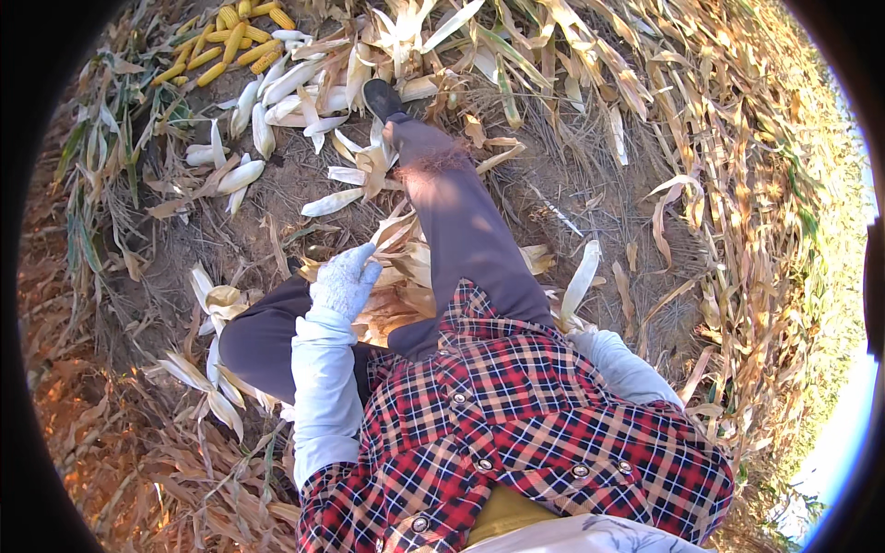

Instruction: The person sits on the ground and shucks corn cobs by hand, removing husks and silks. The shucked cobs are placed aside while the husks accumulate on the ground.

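Observation:
My left hand (346,280), in a pale knitted glove, is over my lap beside my bent leg. Its thumb and index finger stand slightly apart, and I see nothing between them. Dry corn husks (401,259) lie just past its fingertips, between my legs. Low at my right hip, my right hand (584,339) is mostly covered by my plaid shirt. A pale husk-covered piece, probably an ear of corn (581,280), rises right at that glove. The fingers there are hidden, so a grip on it cannot be made out.
Husked yellow ears (235,41) are heaped at the upper left. Several ears in white husks (290,83) lie beside my outstretched leg (463,214). Dry cornstalks (747,173) are piled along the right, and loose opened husks (214,380) lie by my bent knee.

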Demonstrator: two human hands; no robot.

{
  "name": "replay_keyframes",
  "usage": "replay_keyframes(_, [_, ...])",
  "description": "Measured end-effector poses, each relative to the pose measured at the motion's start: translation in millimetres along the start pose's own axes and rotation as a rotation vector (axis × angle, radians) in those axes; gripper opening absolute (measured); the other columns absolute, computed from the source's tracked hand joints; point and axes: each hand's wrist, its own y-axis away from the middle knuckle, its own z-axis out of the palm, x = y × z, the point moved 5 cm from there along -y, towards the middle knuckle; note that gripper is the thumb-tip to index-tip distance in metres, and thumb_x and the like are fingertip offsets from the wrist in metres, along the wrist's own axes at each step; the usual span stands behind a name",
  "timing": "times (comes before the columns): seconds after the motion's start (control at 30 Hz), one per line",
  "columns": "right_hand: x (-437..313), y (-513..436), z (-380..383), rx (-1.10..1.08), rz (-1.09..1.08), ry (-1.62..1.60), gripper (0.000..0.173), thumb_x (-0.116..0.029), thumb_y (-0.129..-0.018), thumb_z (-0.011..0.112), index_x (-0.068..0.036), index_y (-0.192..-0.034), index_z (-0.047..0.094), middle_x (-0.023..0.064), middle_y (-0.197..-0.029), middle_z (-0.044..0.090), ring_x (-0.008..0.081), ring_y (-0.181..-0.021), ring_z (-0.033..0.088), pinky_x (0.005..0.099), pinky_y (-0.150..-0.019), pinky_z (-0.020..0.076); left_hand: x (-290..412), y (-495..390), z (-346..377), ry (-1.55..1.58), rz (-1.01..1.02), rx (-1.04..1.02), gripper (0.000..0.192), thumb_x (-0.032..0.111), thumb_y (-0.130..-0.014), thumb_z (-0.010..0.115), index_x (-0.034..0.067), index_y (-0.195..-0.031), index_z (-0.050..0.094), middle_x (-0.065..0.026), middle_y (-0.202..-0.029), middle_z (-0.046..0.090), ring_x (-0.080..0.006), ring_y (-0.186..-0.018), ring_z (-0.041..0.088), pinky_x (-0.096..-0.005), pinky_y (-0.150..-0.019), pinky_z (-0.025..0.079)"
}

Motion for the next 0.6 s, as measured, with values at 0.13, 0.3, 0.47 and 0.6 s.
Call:
replay_keyframes(0.13, [20,37,-52,0.129,0.023,-0.125,0.082,-0.057,-0.074,0.083,-0.008,-0.136,0.063,0.0165,-0.125,0.071,0.0359,-0.122,0.066,0.0423,-0.103,0.0523,18,29,-48,0.106,-0.08,0.236,0.038,0.029,-0.095,0.072,0.01,-0.128,0.07,-0.0152,-0.121,0.073,-0.0337,-0.113,0.069,-0.0443,-0.099,0.053])
replay_keyframes(0.3, [-15,20,-149,0.924,-0.587,-0.798,0.043,-0.024,-0.099,0.067,-0.002,-0.135,0.063,0.021,-0.122,0.071,0.0288,-0.113,0.069,0.036,-0.103,0.051,16,92,-103,0.006,-0.106,0.699,0.031,0.016,-0.096,0.072,0.005,-0.125,0.071,-0.0148,-0.113,0.075,-0.0325,-0.105,0.071,-0.0411,-0.095,0.055])
replay_keyframes(0.47, [-80,-61,-146,0.49,-0.816,-1.217,0.037,-0.016,-0.101,0.064,-0.001,-0.135,0.064,0.0199,-0.124,0.071,0.0246,-0.115,0.067,0.0332,-0.104,0.0494,39,138,-115,0.011,-0.225,0.754,0.034,0.011,-0.099,0.068,0.003,-0.132,0.067,-0.0149,-0.125,0.072,-0.0259,-0.113,0.07,-0.0376,-0.101,0.053])
replay_keyframes(0.6, [-93,-93,-146,0.466,-0.749,-1.179,0.037,-0.016,-0.101,0.063,-0.002,-0.135,0.064,0.0199,-0.124,0.07,0.0248,-0.115,0.067,0.0334,-0.104,0.0494,49,158,-113,0.032,-0.35,0.734,0.037,0.01,-0.1,0.067,0.001,-0.135,0.065,-0.0153,-0.131,0.07,-0.025,-0.122,0.066,-0.0361,-0.106,0.05])
